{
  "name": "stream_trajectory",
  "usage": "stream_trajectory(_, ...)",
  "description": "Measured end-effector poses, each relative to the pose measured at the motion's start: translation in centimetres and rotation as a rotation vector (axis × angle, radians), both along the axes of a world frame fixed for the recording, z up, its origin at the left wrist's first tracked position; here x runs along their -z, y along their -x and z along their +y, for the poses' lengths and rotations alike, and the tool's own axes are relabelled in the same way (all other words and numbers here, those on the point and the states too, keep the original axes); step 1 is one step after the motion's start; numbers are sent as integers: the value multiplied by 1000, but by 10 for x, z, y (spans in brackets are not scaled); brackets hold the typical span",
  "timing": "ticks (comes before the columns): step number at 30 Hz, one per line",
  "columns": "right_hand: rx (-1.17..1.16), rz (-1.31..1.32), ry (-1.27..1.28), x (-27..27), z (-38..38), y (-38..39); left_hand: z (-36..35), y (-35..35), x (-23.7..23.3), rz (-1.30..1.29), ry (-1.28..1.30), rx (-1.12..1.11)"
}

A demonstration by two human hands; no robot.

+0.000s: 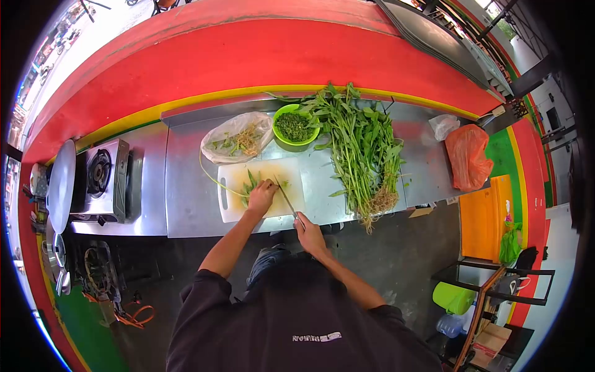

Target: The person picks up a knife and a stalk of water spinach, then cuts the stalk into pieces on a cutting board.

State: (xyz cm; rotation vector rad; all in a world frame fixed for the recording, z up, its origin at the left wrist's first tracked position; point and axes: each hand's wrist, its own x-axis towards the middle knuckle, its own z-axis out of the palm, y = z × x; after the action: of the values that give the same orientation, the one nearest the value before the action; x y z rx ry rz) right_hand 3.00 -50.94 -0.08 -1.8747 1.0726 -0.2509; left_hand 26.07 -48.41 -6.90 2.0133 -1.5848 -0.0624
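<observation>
My left hand [263, 196] is closed on leafy greens [249, 186] lying on a white cutting board [230, 215]. In my right hand [308, 234] is the handle of a knife [287, 199]. Its blade crosses the board just right of my left fingers. A few cut bits lie by the blade. Behind the board stands a green bowl [289, 146] with chopped greens [294, 126] in it. To its left, a clear plastic bag [217, 133] holds roots and stems. A large bunch of leafy stems [359, 149] with roots lies to the right.
A gas stove [102, 180] stands at the left, with a large pan [61, 186] beside it. An orange-red plastic bag [468, 158] sits at the counter's right end, next to a small clear bag [444, 126]. A red wall [260, 56] runs behind the steel counter [186, 186].
</observation>
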Motion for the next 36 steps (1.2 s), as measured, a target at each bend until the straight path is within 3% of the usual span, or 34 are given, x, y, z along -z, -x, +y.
stream_trajectory(12, -97, 230, 80, -4, -3, -8, 4, -7, -8, 18, 21, 89)
stream_trajectory(22, -15, -16, 9, 6, -9, -3, 6, -6, 0, 210, 43, 14)
stream_trajectory(36, -50, 67, 45, 4, 1, -3, 2, -1, -3, 219, 42, -12)
